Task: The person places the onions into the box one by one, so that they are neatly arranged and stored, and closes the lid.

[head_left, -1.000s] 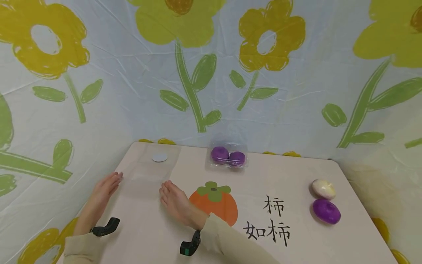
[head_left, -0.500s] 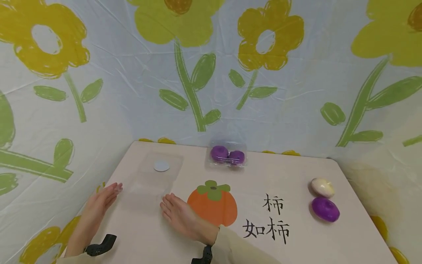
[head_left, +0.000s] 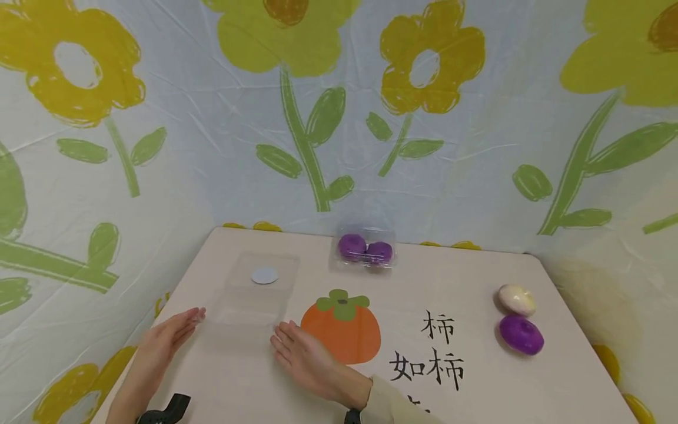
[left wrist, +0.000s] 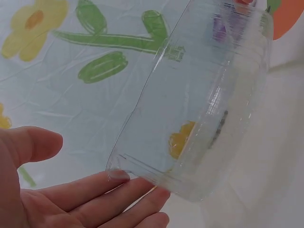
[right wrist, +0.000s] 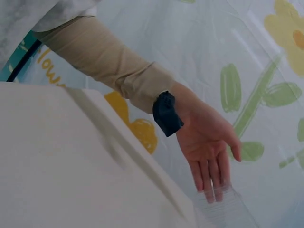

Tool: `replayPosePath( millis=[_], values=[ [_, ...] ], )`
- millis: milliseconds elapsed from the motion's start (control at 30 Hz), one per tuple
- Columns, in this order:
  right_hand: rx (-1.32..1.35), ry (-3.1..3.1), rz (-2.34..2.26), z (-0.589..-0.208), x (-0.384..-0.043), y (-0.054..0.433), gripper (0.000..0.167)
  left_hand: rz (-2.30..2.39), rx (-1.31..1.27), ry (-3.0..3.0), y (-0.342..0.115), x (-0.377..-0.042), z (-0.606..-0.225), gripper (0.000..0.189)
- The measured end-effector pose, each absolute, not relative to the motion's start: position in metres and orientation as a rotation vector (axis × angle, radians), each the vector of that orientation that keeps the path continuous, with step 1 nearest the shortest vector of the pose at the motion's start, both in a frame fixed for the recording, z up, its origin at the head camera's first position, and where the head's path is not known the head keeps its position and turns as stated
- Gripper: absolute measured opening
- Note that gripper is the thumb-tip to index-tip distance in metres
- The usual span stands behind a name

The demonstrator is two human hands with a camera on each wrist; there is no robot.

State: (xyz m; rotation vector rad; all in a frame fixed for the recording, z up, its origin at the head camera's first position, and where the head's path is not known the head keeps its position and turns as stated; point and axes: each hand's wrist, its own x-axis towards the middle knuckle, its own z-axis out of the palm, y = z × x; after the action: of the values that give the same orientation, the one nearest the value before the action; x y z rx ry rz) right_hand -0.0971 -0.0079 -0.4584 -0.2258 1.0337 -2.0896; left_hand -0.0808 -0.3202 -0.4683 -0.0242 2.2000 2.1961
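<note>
An open clear plastic clamshell box (head_left: 248,306) lies on the left of the table, its lid bearing a round white sticker (head_left: 264,275). My left hand (head_left: 165,340), fingers straight, is at the box's near left corner. In the left wrist view, the fingertips of that hand (left wrist: 102,202) touch the edge of the box (left wrist: 185,109). On the near right corner rests my right hand (head_left: 309,362), flat with fingers extended. The right wrist view shows the left hand (right wrist: 209,137) with its fingertips at the clear plastic (right wrist: 221,209).
A closed clear box (head_left: 365,262) with two purple round pieces (head_left: 352,247) stands at the back edge. On the right, a whitish oval piece (head_left: 517,300) sits beside a purple oval piece (head_left: 521,335). A persimmon print (head_left: 341,333) and black characters mark the table mat.
The open clear box has slid toward me and slightly right. Both hands have moved with it, toward the near side, fingers kept straight.
</note>
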Motion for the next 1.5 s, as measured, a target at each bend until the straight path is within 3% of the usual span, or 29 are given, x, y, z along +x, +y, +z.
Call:
replayPosePath(
  millis=[567, 767, 1000, 1233, 1500],
  values=[
    [-0.228, 1.093, -2.067, -0.463, -0.082, 0.039, 0.075, 2.087, -0.145, 2.279, -0.287, -0.077, -0.491, 0.046],
    [-0.223, 1.082, -2.087, -0.470, -0.080, 0.061, 0.071, 2.045, -0.070, 2.267, -0.278, -0.074, -0.498, 0.043],
    [-0.305, 1.163, -1.986, -0.480, -0.082, 0.088, 0.071, 2.074, 0.099, 2.177, -0.271, -0.068, -0.504, 0.049],
    [-0.410, 1.245, -1.912, -0.493, -0.089, 0.114, 0.058, 2.006, 0.064, 2.146, -0.260, -0.064, -0.510, 0.054],
    [-0.513, 1.391, -1.856, -0.496, -0.096, 0.144, 0.051, 1.986, 0.191, 2.071, -0.242, -0.068, -0.518, 0.059]
  ],
)
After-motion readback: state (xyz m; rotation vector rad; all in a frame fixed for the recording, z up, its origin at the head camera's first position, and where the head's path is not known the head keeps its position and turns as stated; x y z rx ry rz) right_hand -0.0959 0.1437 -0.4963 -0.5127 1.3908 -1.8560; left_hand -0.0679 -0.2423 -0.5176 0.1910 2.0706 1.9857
